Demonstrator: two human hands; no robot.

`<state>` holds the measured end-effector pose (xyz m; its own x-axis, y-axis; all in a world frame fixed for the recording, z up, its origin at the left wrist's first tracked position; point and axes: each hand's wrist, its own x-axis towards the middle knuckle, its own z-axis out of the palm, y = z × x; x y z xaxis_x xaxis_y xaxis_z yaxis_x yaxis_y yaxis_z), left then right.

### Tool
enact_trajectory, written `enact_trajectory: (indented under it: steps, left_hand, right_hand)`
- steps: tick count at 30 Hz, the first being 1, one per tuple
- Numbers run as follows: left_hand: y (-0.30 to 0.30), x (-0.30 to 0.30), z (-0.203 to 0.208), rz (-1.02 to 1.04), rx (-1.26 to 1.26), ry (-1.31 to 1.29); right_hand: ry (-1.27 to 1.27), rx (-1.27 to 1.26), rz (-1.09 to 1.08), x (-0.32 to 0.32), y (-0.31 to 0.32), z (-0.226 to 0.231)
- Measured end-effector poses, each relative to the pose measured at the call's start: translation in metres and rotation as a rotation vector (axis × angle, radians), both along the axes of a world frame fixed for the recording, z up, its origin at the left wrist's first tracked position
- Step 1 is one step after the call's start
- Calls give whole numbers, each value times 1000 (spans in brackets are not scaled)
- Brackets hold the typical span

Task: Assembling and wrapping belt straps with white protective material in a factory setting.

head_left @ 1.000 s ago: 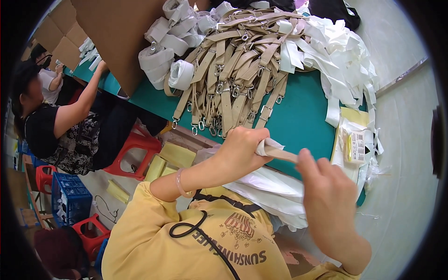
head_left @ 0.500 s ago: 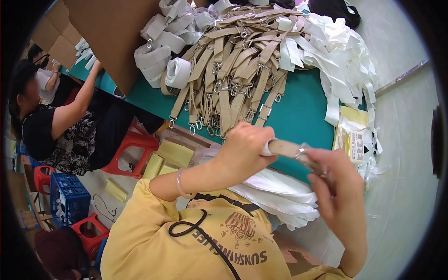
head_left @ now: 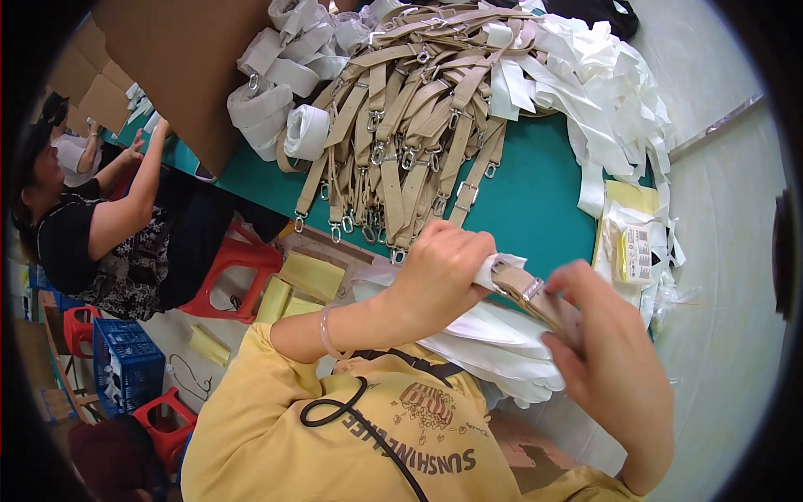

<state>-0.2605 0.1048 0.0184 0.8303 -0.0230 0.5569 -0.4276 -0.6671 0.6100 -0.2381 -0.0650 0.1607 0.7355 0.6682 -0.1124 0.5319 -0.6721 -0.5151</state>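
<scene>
A beige strap [head_left: 545,308] with a metal buckle is stretched between my two hands above the table's near edge. My left hand [head_left: 445,269] is closed round one end, where a white strip [head_left: 492,273] wraps the strap. My right hand [head_left: 609,335] pinches the other end between thumb and fingers; its fingertips are partly blurred. Beyond my hands lies a heap of beige straps [head_left: 391,125] with metal clasps hanging toward me. Near my lap, long white strips [head_left: 493,343] drape below the table edge.
The table has a green top [head_left: 539,188]. White wrapped rolls [head_left: 306,134] sit left of the heap, by a cardboard sheet [head_left: 180,67]. Loose white strips [head_left: 615,92] and a plastic packet [head_left: 633,253] lie right. A co-worker [head_left: 117,217] sits left near a red stool [head_left: 230,280].
The strap's buckle now shows more plainly beside the white strip. My right hand has moved slightly down and right, turning the strap. The co-worker's second hand has come into view.
</scene>
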Motion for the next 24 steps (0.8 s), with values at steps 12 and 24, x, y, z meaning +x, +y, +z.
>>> enact_trajectory:
  steps: [12, 24]
  left_hand:
    - [-7, -4, 2, -27, 87, 10]
    - [-23, 8, 5, -145, 18, -51]
  right_hand:
    - [-228, -1, -4, -5, -11, 8]
    - [-215, -1, 135, -6, -15, -33]
